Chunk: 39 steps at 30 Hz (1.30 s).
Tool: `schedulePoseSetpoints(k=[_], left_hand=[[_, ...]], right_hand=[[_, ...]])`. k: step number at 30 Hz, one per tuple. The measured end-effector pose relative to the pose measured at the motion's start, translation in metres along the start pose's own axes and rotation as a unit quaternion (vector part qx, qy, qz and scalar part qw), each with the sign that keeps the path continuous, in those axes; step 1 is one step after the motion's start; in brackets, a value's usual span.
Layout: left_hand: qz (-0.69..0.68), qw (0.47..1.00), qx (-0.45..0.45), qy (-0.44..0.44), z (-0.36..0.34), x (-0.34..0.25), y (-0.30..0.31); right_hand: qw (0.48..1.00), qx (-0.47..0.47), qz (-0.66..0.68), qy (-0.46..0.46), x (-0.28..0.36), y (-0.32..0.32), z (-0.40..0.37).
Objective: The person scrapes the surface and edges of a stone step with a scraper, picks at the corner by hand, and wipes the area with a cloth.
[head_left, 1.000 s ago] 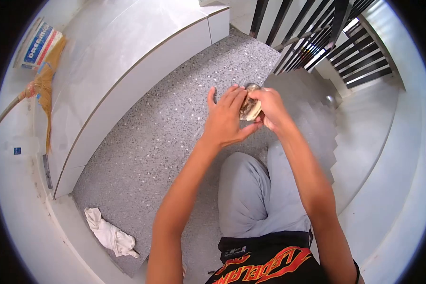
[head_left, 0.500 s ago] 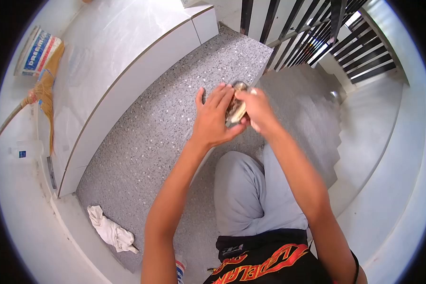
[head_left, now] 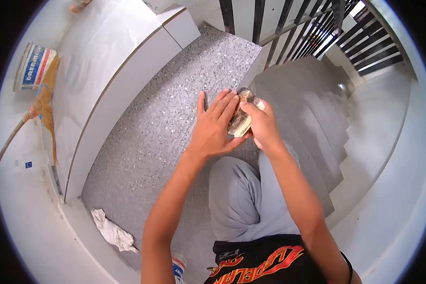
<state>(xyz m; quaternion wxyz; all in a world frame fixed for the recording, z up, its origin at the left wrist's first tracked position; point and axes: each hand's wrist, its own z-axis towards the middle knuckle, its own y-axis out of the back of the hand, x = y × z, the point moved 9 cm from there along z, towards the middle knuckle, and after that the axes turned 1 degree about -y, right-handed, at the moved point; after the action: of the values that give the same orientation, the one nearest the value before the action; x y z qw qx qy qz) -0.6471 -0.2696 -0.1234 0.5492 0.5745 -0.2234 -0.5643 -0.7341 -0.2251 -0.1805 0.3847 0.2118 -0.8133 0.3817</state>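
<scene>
Between my hands is a small block-like thing (head_left: 240, 124) with a pale cream edge, brown stains and a dark rounded end; its exact kind is not clear. My right hand (head_left: 266, 125) grips it from the right, thumb on its upper face. My left hand (head_left: 212, 124) lies along its left side, fingers stretched out, the little finger standing apart and the thumb reaching toward its lower end. The fingers hide part of the block. Both hands are above the edge of a grey speckled step (head_left: 142, 128).
Grey stairs (head_left: 307, 113) descend on the right beside black railings (head_left: 281, 35). A glossy tiled step (head_left: 111, 52) rises on the left, with a broom (head_left: 45, 106) and a labelled bucket (head_left: 35, 66). A white cloth (head_left: 112, 231) lies lower left. Another labelled container (head_left: 178, 266) is partly behind my left arm.
The view has shifted slightly. The block sits a little lower in the picture and shows more of its upper face and cream edge. Both hands stay at it.
</scene>
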Motion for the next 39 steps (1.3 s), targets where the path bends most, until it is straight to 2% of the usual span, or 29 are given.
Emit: schedulePoseSetpoints(k=[2, 4, 11, 14, 17, 21, 23, 26, 29, 32, 34, 36, 37, 38, 39], left_hand=[[0.001, 1.000, -0.004, 0.005, -0.001, -0.001, 0.000], [-0.019, 1.000, -0.013, 0.005, 0.000, 0.000, 0.003], [-0.012, 1.000, -0.013, 0.020, 0.002, 0.005, 0.001], [0.001, 1.000, -0.007, -0.002, 0.007, 0.005, 0.005], [-0.004, 1.000, -0.009, 0.018, 0.006, 0.007, 0.002], [0.001, 1.000, 0.001, 0.007, 0.007, 0.005, 0.002], [-0.007, 1.000, -0.011, 0.013, 0.005, 0.007, 0.003], [-0.008, 1.000, -0.006, 0.008, 0.008, 0.005, 0.004], [-0.007, 1.000, -0.013, 0.018, 0.007, 0.007, 0.004], [0.001, 1.000, 0.003, 0.023, 0.007, 0.005, 0.005], [-0.001, 1.000, 0.017, 0.017, 0.006, 0.001, 0.012], [-0.146, 0.979, 0.138, 0.020, -0.002, -0.009, 0.008], [-0.233, 0.956, 0.174, 0.031, -0.007, -0.025, 0.014], [-0.233, 0.956, 0.176, 0.032, -0.009, -0.037, 0.021], [-0.366, 0.906, 0.156, 0.142, -0.013, -0.034, 0.023]], right_hand=[[1.000, 0.003, 0.004, -0.009, -0.004, 0.001, 0.000], [0.999, 0.005, -0.028, 0.021, 0.001, 0.000, 0.001], [0.999, 0.019, -0.031, -0.001, 0.003, -0.007, 0.010], [1.000, 0.014, 0.014, -0.007, 0.006, -0.010, 0.012], [0.998, 0.020, -0.046, -0.023, 0.007, -0.010, 0.014], [0.999, 0.018, 0.013, -0.049, 0.006, -0.009, 0.009], [0.999, 0.038, -0.034, -0.004, 0.003, -0.008, 0.016], [0.998, 0.026, 0.048, -0.027, 0.004, -0.011, 0.012], [0.999, 0.044, -0.023, 0.003, -0.004, -0.006, 0.022], [0.999, 0.036, 0.036, -0.018, -0.004, -0.005, 0.018], [0.999, 0.036, 0.002, 0.000, 0.006, -0.002, 0.009], [0.980, 0.027, -0.195, 0.037, 0.019, 0.005, -0.018], [0.961, 0.028, -0.255, 0.103, 0.027, 0.005, -0.033], [0.962, 0.028, -0.253, 0.101, 0.026, 0.006, -0.047], [0.944, 0.081, -0.304, 0.101, 0.026, -0.005, -0.062]])
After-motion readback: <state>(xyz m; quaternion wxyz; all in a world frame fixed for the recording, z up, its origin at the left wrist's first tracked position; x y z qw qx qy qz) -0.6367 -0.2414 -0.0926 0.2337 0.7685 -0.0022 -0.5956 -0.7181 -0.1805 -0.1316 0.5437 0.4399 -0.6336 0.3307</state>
